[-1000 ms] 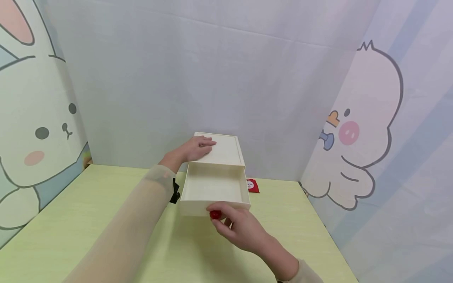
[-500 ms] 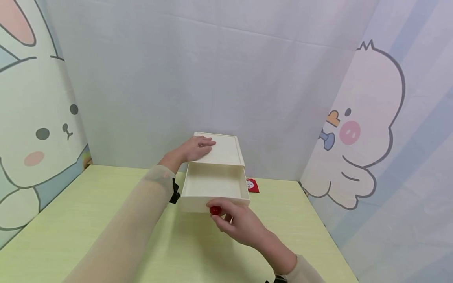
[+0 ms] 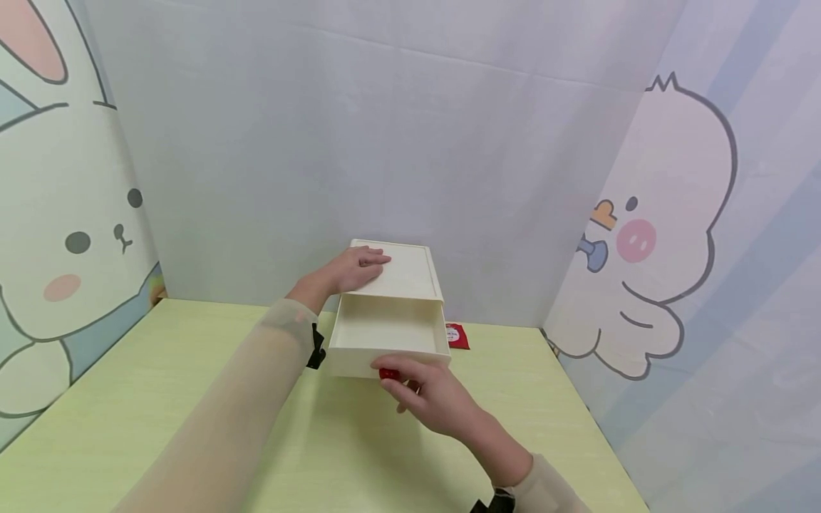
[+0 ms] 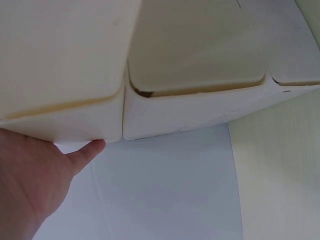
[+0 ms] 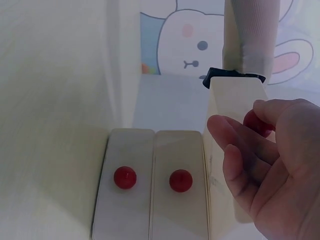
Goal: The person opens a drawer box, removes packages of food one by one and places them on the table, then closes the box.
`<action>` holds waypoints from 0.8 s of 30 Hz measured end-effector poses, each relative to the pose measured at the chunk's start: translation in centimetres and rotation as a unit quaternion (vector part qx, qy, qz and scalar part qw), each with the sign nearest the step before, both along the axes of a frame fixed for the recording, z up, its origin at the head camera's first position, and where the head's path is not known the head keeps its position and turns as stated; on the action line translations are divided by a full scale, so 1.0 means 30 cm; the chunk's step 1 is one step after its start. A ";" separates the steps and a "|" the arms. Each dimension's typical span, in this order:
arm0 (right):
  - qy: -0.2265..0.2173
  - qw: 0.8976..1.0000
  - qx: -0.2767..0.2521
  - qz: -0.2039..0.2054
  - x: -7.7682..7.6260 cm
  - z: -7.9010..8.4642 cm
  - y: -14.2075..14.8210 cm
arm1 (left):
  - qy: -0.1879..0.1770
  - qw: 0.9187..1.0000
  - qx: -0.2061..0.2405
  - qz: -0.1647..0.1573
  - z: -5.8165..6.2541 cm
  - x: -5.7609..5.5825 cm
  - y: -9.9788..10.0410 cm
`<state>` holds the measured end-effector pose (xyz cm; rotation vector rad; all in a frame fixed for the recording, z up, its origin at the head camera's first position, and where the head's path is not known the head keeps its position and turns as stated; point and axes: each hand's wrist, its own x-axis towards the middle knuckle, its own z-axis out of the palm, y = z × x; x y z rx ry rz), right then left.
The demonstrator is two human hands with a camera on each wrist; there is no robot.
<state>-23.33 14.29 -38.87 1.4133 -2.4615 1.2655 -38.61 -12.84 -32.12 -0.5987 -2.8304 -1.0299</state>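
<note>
A cream drawer cabinet (image 3: 410, 274) stands at the back of the table, its top drawer (image 3: 353, 362) pulled partway out. No contents show inside that drawer. My left hand (image 3: 354, 269) lies flat on the cabinet's top, near its left side; in the left wrist view the thumb touches the edge. With thumb and fingers my right hand (image 3: 439, 399) pinches the red knob (image 3: 388, 373) on the drawer's front. The right wrist view shows this knob partly covered by the hand. Two lower drawers there, each with a red knob (image 5: 181, 180), stand closed.
A small red packet (image 3: 457, 336) lies on the pale green table (image 3: 545, 420), beside the cabinet's right side. Behind the cabinet hangs a pale curtain (image 3: 398, 142). Cartoon-printed curtains flank the table at left and right. Black straps (image 3: 316, 348) sit at both wrists.
The top drawer has slid a little further into the cabinet, and my right hand has moved forward with its knob. My left hand stays in place on the cabinet.
</note>
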 end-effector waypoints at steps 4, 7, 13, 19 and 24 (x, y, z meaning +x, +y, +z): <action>0.006 1.000 0.002 0.003 -0.005 0.001 -0.003 | 0.002 1.000 0.001 0.000 -0.006 -0.012 -0.005; 0.013 1.000 0.002 0.005 -0.008 0.004 -0.008 | 0.003 1.000 0.002 0.000 -0.010 -0.016 -0.006; 0.020 1.000 0.004 0.001 -0.015 0.004 -0.018 | 0.004 1.000 0.004 -0.004 -0.012 -0.013 -0.005; 0.012 1.000 0.018 -0.013 -0.019 0.006 -0.023 | 0.005 1.000 0.004 -0.004 -0.011 -0.013 -0.004; 0.011 0.999 0.024 -0.018 -0.028 0.007 -0.030 | 0.006 1.000 0.004 -0.004 -0.012 -0.015 -0.005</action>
